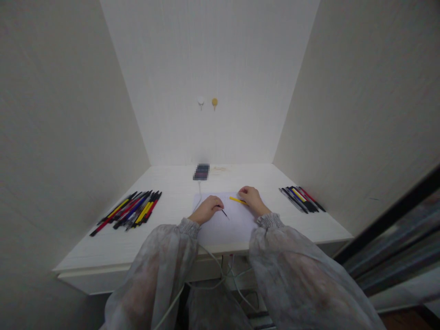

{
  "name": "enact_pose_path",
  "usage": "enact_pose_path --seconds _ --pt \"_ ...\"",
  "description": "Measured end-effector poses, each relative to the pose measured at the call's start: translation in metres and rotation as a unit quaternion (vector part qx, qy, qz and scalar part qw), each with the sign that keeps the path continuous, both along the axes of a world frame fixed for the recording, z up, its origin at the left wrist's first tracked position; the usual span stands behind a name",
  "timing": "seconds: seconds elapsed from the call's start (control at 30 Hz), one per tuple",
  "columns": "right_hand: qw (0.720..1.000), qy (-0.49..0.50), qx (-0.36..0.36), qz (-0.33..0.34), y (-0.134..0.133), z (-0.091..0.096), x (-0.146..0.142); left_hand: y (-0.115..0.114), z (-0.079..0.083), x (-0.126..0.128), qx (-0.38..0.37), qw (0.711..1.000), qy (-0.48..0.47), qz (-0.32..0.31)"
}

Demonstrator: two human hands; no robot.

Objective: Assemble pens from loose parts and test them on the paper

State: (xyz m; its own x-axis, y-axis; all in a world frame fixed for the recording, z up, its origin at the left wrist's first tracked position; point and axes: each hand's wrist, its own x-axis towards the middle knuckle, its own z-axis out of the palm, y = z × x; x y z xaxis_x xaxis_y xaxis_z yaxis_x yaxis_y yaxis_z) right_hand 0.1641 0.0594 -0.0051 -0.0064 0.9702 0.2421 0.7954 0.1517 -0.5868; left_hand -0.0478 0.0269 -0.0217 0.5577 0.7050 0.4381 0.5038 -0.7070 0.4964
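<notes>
Jutting from the left fingertips [219,204] is a dark rod [224,212].

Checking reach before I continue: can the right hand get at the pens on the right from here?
Likely yes: nothing visible stands between the right hand and those pens across the white tabletop.

No readable text, no legible labels

Your head-worn camera looks forward and down over your left hand [208,209] and right hand [253,200], taking in the desk [175,201] and back wall [213,55] beyond.
</notes>
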Motion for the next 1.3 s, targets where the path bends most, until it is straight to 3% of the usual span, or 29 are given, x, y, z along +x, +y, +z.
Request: enact_pose_path --seconds 0.2,0.33,0.67,0.87,1.13,1.3 --pt "0.983 -0.168 -0.057 0.042 -0.012 0.007 0.008 0.002 -0.003 0.0 -0.002 1.0 -0.002 -0.002" --pt "0.973 -0.214 -0.071 0.05 -0.02 0.003 0.007 0.003 -0.003 0.001 -0.002 1.0 -0.004 0.005" --pt "0.985 -0.16 -0.036 0.061 -0.024 0.002 0.001 -0.001 0.001 0.003 -0.002 0.999 0.016 0.032" --pt "0.988 -0.137 -0.042 0.06 -0.022 -0.001 -0.011 0.001 -0.002 0.003 0.041 0.998 0.026 0.038" --pt "0.987 -0.12 0.02 0.108 -0.024 -0.005 -0.026 -0.009 0.003 0.017 0.054 0.984 0.169 0.034" --pt "0.984 -0.106 0.04 0.137 -0.027 -0.006 -0.024 -0.012 0.005 0.018 0.041 0.979 0.201 0.013"
